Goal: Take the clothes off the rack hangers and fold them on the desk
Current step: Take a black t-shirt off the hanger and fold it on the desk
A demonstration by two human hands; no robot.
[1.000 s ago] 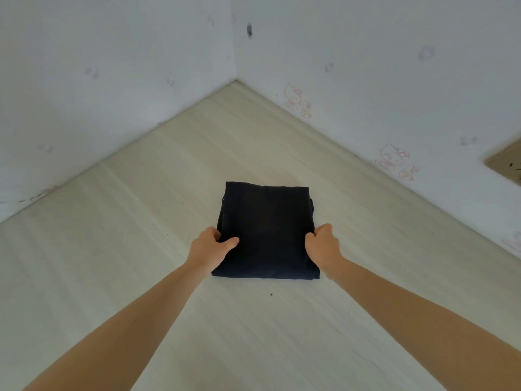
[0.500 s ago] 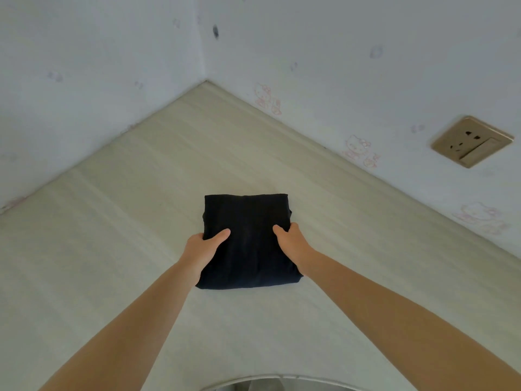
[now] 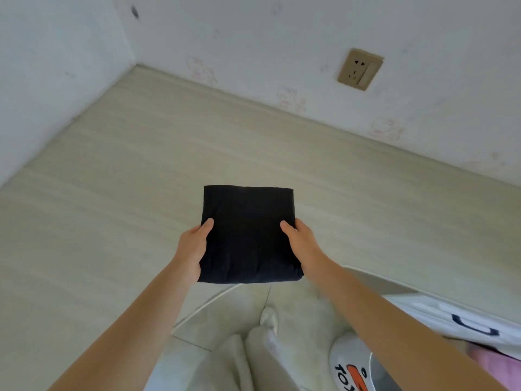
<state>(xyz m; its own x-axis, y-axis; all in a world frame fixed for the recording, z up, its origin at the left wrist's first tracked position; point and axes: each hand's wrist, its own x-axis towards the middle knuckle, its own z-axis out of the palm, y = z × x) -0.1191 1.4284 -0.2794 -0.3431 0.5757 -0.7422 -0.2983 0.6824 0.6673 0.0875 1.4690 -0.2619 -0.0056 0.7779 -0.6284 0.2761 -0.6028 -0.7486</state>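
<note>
Black folded cloth (image 3: 248,232) sits between both hands: left hand (image 3: 191,249) and right hand (image 3: 303,244) grip its sides, thumbs on top, arms stretched over the desk (image 3: 112,193).

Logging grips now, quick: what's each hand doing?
Left hand: grip closed on the folded black garment.
Right hand: grip closed on it too.

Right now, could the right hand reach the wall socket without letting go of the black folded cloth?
Probably not. The right hand and left hand both grip the black folded cloth at the near desk edge; the wall socket sits on the wall across the desk.
</note>
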